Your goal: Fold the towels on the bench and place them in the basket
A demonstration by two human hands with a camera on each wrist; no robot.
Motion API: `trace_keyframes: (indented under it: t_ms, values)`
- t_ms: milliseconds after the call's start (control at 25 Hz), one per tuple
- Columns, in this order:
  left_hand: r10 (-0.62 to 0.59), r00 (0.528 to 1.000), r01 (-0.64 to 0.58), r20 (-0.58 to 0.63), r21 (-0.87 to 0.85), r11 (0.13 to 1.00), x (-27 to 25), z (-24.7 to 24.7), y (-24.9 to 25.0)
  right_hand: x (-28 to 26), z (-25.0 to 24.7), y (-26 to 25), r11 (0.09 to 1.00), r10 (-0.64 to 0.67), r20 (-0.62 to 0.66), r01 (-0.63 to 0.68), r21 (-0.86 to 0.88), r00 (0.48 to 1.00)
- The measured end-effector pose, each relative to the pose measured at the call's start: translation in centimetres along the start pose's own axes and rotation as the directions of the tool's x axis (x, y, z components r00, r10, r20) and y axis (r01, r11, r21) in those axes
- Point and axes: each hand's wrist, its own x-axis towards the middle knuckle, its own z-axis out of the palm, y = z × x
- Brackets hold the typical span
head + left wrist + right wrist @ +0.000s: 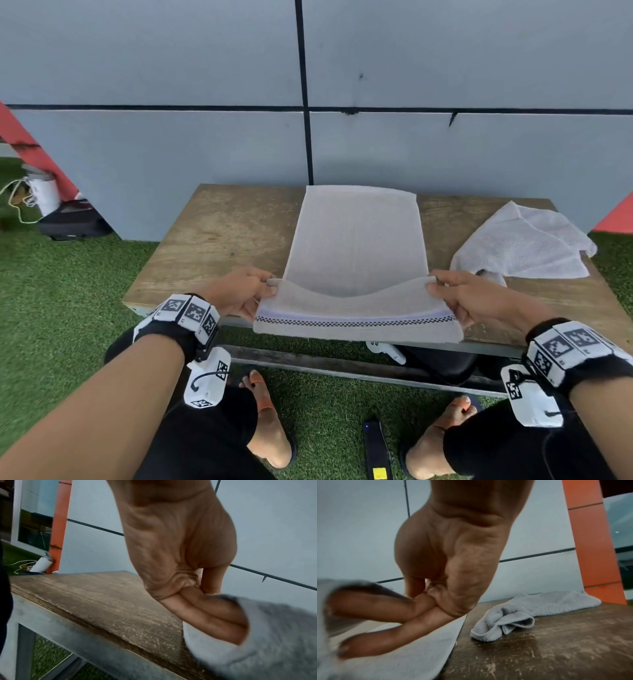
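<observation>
A beige towel (356, 240) with a checked stripe lies lengthwise on the wooden bench (219, 236). Its near end is lifted and curls back over the bench's front edge. My left hand (255, 294) pinches the near left corner, and in the left wrist view the towel (274, 635) wraps over the fingers (205, 612). My right hand (445, 294) pinches the near right corner; the right wrist view shows its fingers (385, 635) under the lifted cloth (423, 649). A second, white towel (524, 240) lies crumpled on the bench's right end, also seen as the white towel (522, 614). No basket is in view.
A grey panelled wall (205, 68) stands right behind the bench. Artificial grass (51, 291) surrounds it. A white container with a cord (42, 192) sits on the ground at far left. A dark flat device (376, 448) lies on the grass between my feet. A dark object (442, 363) sits under the bench.
</observation>
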Motion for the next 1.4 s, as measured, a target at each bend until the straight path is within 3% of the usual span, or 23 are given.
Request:
trace_keyframes:
  t_ms: [120,320,520,640,840,960,1080,1240,1400]
  values:
    - [0.084,0.986,-0.079,-0.141,0.036,0.996,0.5,-0.3,0.3,0.9,-0.3,0.5,0.994,-0.082,-0.145,0.091,0.056,0.986]
    - [0.238,0.885,-0.197,-0.4,0.14,0.97,3.5,-0.7,3.0,4.0,-1.8,-0.6,0.974,-0.176,-0.356,0.214,0.069,0.918]
    - [0.3,0.8,-0.211,-0.52,0.225,0.951,7.9,-2.1,8.6,8.9,-4.7,-3.1,0.979,-0.168,-0.504,0.202,0.013,0.847]
    - [0.353,0.739,-0.169,-0.574,0.349,0.922,12.0,-3.5,11.9,12.9,-7.1,-4.7,0.991,-0.123,-0.529,0.134,-0.017,0.84]
    - [0.356,0.743,-0.075,-0.566,0.458,0.886,19.8,-5.7,14.1,20.2,-11.0,-5.3,0.976,-0.119,-0.588,-0.014,-0.217,0.8]
    - [0.339,0.723,-0.039,-0.602,0.454,0.89,24.1,-6.5,14.0,23.7,-12.1,-4.6,0.942,-0.1,-0.611,-0.124,-0.312,0.785]
    - [0.357,0.757,-0.024,-0.547,0.523,0.852,26.9,-7.0,13.2,25.4,-11.9,-4.1,0.895,-0.096,-0.629,-0.21,-0.395,0.772]
    - [0.434,0.814,-0.067,-0.386,0.679,0.731,28.4,-7.1,12.3,26.5,-11.4,-3.6,0.864,-0.173,-0.603,-0.174,-0.473,0.779]
    - [0.522,0.784,-0.129,-0.336,0.735,0.666,27.8,-6.7,12.9,27.3,-11.6,-2.9,0.836,-0.287,-0.562,-0.084,-0.543,0.776]
